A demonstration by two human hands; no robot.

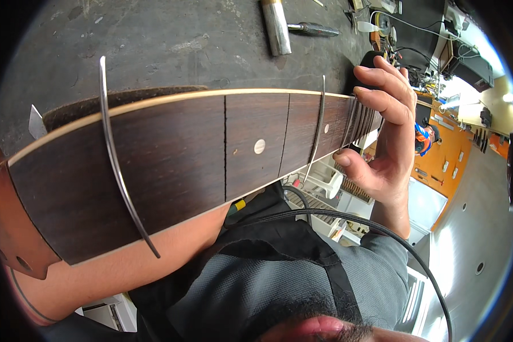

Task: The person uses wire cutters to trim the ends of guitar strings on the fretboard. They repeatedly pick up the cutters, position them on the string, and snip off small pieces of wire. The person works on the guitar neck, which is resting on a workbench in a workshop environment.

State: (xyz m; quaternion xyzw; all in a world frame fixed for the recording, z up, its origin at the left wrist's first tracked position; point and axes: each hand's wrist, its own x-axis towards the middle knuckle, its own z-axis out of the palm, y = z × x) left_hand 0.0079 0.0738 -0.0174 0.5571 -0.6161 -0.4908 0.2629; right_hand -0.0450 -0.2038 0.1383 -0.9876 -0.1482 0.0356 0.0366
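A guitar neck (176,154) with a dark wooden fretboard, pale edges and round dot inlays spans the view from left to right. Its orange-brown headstock (23,245) lies at the left rim. Two curved fret wires, one long (113,154) and one farther right (320,122), lie across the board and overhang both edges. More fret wires (359,119) cross its right end. My right hand (390,122) is there, thumb by the near edge and fingers apart above the far edge, holding nothing visible. My left forearm (148,256) passes beneath the neck; its hand is hidden.
A hammer (276,28) with a metal head lies on the dark worktop (176,40) beyond the neck. A brown curved block (119,100) shows behind the neck. A black cable (353,216) loops in front of my body. Tools and an orange board (444,165) stand at the right.
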